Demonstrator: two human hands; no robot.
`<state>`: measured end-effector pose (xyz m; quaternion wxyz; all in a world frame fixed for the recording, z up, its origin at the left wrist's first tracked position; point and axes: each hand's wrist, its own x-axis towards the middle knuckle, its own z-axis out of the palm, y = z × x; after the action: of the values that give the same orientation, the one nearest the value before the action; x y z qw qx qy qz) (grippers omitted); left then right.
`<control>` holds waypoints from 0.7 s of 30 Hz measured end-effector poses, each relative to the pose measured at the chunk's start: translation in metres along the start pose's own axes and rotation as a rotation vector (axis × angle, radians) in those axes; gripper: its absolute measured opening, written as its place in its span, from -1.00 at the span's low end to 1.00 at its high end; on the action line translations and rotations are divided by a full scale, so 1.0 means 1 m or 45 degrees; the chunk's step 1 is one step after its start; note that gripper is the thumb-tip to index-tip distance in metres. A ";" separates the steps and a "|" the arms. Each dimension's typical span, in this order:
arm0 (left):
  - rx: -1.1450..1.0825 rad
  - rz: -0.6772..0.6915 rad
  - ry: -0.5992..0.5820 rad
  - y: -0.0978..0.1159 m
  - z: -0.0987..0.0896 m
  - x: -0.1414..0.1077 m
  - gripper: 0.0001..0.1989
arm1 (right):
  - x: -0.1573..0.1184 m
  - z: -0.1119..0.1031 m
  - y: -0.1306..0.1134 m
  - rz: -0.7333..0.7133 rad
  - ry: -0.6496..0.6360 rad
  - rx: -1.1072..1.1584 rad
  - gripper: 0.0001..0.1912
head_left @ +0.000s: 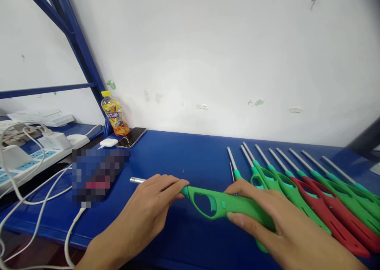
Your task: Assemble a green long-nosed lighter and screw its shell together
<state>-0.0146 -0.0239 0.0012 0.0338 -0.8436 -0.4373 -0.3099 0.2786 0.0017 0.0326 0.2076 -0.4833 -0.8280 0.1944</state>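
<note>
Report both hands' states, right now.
Left hand: closed around the metal tube of a green lighter.
Right hand: holding the same lighter by its handle.

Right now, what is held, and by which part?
A green lighter: left hand around its metal tube near the collar, right hand around its handle.

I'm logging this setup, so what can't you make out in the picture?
In the head view:
Held green lighter: part of its metal tube, hidden by the left hand.
Rightmost lighter: handle end, cut off by the right edge.
Plugged-in device: its surface, masked by pixelation.
Small piece on the blue table: too small to identify.
</note>
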 end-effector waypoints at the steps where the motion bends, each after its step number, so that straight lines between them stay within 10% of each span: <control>1: -0.008 0.008 0.011 0.001 0.000 -0.001 -0.63 | 0.000 -0.001 0.000 -0.007 -0.001 0.002 -0.72; 21: 0.166 0.083 0.112 0.008 -0.002 0.001 -0.63 | 0.003 -0.001 0.001 0.081 -0.081 0.173 -0.71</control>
<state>-0.0090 -0.0291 0.0050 0.1179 -0.8390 -0.4268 -0.3162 0.2782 0.0049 0.0335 0.2070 -0.4877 -0.8034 0.2718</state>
